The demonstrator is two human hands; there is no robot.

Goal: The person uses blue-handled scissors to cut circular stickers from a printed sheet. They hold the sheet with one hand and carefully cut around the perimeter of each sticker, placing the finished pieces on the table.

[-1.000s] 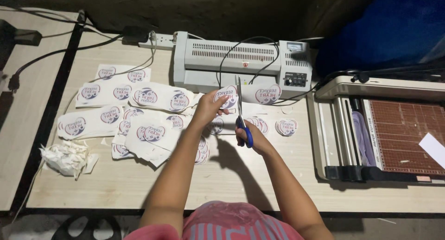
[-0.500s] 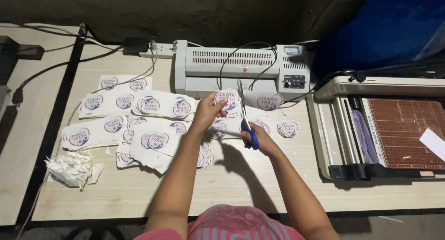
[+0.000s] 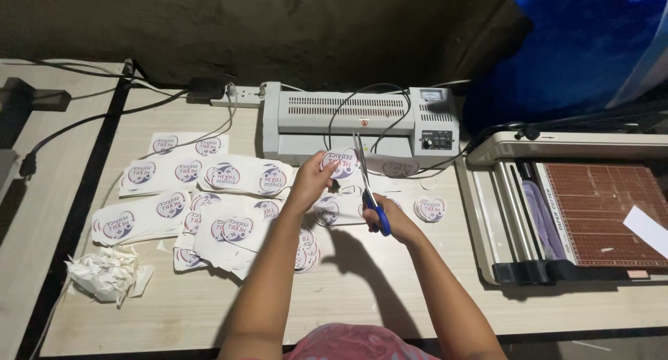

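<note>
There is one view only, from a camera worn on the person's head. It looks steeply down and forward over the counter [image 3: 209, 311] from the near edge, where the person's forearms enter at the bottom of the frame. The far wall [image 3: 278, 26] runs along the top, so the view faces away from the person toward it. It stands close enough that the counter fills most of the width, with the laminator [image 3: 306, 123] near the middle and the paper cutter [image 3: 577, 207] reaching the right edge. No second view shares the scene.
</note>
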